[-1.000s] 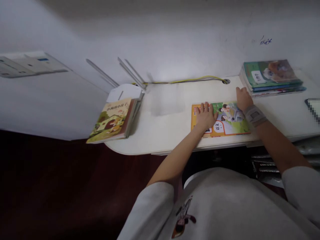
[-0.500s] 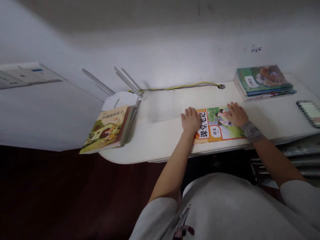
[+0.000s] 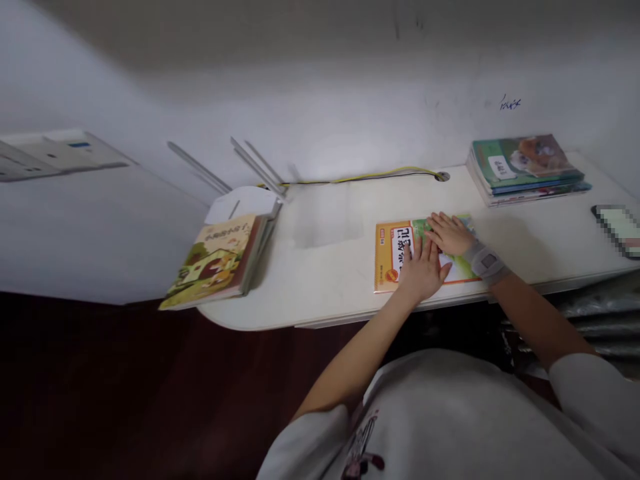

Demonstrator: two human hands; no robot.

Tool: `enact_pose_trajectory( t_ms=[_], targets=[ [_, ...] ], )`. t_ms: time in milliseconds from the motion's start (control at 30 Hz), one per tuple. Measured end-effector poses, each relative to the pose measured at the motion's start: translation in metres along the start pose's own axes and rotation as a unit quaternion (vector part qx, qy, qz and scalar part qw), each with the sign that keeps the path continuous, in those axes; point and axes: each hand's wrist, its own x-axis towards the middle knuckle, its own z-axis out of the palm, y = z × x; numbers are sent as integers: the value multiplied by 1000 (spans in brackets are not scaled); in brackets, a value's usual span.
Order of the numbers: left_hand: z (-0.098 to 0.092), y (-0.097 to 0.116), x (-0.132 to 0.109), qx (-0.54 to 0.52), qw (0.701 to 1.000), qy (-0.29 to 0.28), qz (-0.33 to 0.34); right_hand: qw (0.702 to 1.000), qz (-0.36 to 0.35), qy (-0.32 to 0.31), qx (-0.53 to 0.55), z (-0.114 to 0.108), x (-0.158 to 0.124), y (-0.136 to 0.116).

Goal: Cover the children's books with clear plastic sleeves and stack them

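A closed workbook with an orange, white and green cover lies flat near the front edge of the white desk. My left hand rests on the middle of its cover, fingers spread. Just beyond it, my right hand lies flat on the cover's far right part, with a grey band around the wrist. Neither hand grips anything. Part of the cover's title and picture is hidden under the hands.
To the left, a stack of picture books overhangs the desk edge, in front of a white router with antennas. A pile of books sits at the back right, a phone at the far right. A yellow cable runs along the wall.
My left hand has moved right, from the workbook's left edge onto the middle of its cover. My right hand has shifted slightly left. The cover's left side now shows.
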Motion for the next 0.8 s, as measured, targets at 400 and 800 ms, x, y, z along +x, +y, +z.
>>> enact_pose_trajectory(
  t_ms=[400, 800],
  targets=[
    [-9, -88, 49, -19, 989, 3, -146, 997, 41, 61, -16, 10, 5, 12],
    [-23, -98, 42, 9, 987, 48, -155, 995, 54, 84, -26, 7, -10, 45]
  ],
)
